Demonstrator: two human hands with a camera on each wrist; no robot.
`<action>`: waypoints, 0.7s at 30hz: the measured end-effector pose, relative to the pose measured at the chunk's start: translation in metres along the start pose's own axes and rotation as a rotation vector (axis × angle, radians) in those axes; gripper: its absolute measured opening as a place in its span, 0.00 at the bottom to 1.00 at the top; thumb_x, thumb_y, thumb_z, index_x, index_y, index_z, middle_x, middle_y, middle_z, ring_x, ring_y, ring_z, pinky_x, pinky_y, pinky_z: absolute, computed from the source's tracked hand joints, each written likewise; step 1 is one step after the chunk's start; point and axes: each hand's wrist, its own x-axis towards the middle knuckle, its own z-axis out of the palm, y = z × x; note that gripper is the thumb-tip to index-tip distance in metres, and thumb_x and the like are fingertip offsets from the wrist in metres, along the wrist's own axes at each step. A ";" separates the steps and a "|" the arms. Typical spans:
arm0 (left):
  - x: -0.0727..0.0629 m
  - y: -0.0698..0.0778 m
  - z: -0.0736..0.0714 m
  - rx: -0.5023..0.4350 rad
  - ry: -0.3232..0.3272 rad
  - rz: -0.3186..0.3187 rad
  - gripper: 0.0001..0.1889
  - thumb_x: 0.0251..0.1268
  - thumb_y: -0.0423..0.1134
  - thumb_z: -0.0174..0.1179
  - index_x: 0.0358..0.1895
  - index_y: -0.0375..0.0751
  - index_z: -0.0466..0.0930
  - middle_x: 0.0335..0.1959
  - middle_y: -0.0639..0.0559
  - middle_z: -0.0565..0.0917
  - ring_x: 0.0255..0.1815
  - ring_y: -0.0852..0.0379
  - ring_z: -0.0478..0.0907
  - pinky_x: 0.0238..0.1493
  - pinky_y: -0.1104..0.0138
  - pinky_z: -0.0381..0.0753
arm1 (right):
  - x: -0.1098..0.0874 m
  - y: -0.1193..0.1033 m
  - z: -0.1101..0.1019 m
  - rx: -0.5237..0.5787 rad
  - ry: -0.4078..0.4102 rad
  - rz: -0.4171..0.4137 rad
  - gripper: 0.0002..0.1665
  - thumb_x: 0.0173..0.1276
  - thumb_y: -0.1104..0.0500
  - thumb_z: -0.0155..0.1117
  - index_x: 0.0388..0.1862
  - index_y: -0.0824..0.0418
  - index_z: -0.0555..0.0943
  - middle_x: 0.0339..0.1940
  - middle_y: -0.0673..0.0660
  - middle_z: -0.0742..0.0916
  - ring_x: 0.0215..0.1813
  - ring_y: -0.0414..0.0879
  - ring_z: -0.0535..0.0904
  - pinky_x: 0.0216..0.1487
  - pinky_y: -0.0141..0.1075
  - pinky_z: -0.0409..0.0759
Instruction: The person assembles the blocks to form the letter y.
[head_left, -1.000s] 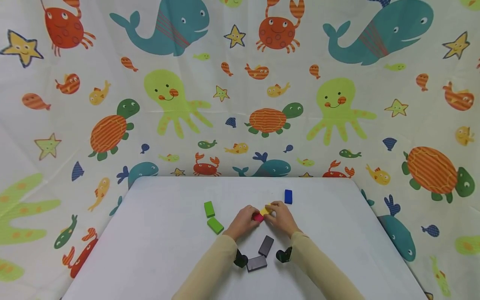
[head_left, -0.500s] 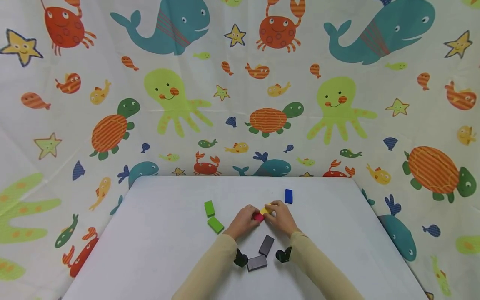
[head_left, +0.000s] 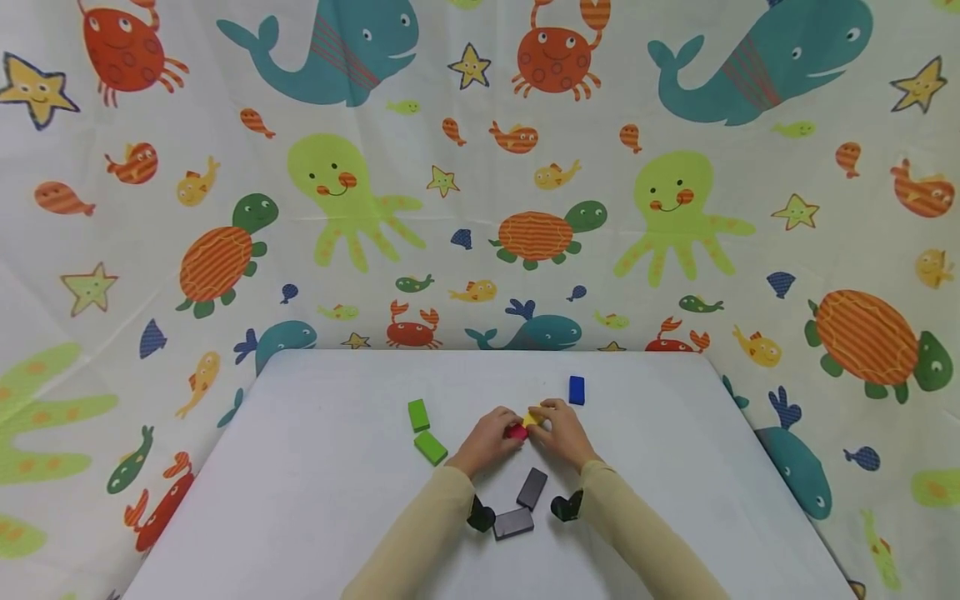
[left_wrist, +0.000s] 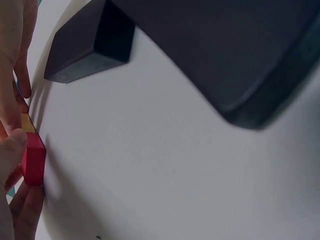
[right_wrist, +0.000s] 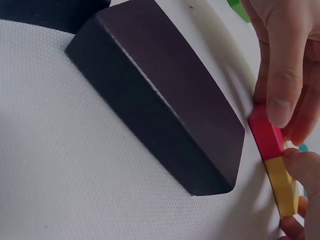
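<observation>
Near the middle of the white table my left hand (head_left: 487,442) pinches a red block (head_left: 517,432) between thumb and fingers. My right hand (head_left: 564,435) holds a yellow block (right_wrist: 282,186) the same way. In the right wrist view the two blocks meet end to end, flat on the tabletop. The left wrist view shows the red block (left_wrist: 34,159) at its left edge, with only a sliver of the yellow block (left_wrist: 27,123) behind it. Fingers cover parts of both blocks.
Two dark grey blocks (head_left: 532,488) lie nearer the body, between the forearms. Left of the hands are two green blocks (head_left: 431,447), corner to corner. A blue block (head_left: 577,390) lies beyond the right hand. Behind the table (head_left: 300,500) hangs a sea-animal cloth (head_left: 480,192).
</observation>
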 end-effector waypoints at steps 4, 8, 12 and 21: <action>0.001 0.001 0.000 -0.012 0.001 -0.005 0.16 0.63 0.37 0.66 0.53 0.37 0.82 0.51 0.47 0.80 0.51 0.53 0.77 0.56 0.63 0.77 | 0.000 0.001 0.000 0.010 0.008 -0.018 0.20 0.65 0.57 0.69 0.55 0.61 0.84 0.56 0.65 0.79 0.58 0.61 0.74 0.62 0.55 0.71; 0.002 0.001 -0.001 -0.005 -0.012 -0.012 0.15 0.64 0.37 0.66 0.51 0.36 0.84 0.51 0.46 0.80 0.52 0.52 0.77 0.57 0.62 0.77 | 0.000 0.002 0.001 0.011 0.002 -0.015 0.20 0.65 0.57 0.69 0.56 0.61 0.84 0.56 0.64 0.79 0.59 0.60 0.74 0.63 0.54 0.71; 0.002 0.002 -0.001 0.014 -0.010 -0.009 0.14 0.63 0.37 0.67 0.50 0.36 0.84 0.50 0.46 0.81 0.50 0.52 0.78 0.56 0.62 0.77 | 0.001 0.004 0.001 0.009 0.002 -0.022 0.21 0.65 0.57 0.69 0.56 0.61 0.83 0.57 0.64 0.79 0.59 0.60 0.74 0.63 0.54 0.71; 0.001 0.000 0.002 0.015 0.026 0.000 0.13 0.60 0.37 0.69 0.47 0.36 0.85 0.43 0.48 0.79 0.44 0.55 0.76 0.51 0.64 0.79 | 0.000 0.005 0.000 0.020 0.010 -0.038 0.20 0.65 0.58 0.70 0.55 0.62 0.84 0.56 0.65 0.79 0.58 0.61 0.74 0.63 0.55 0.70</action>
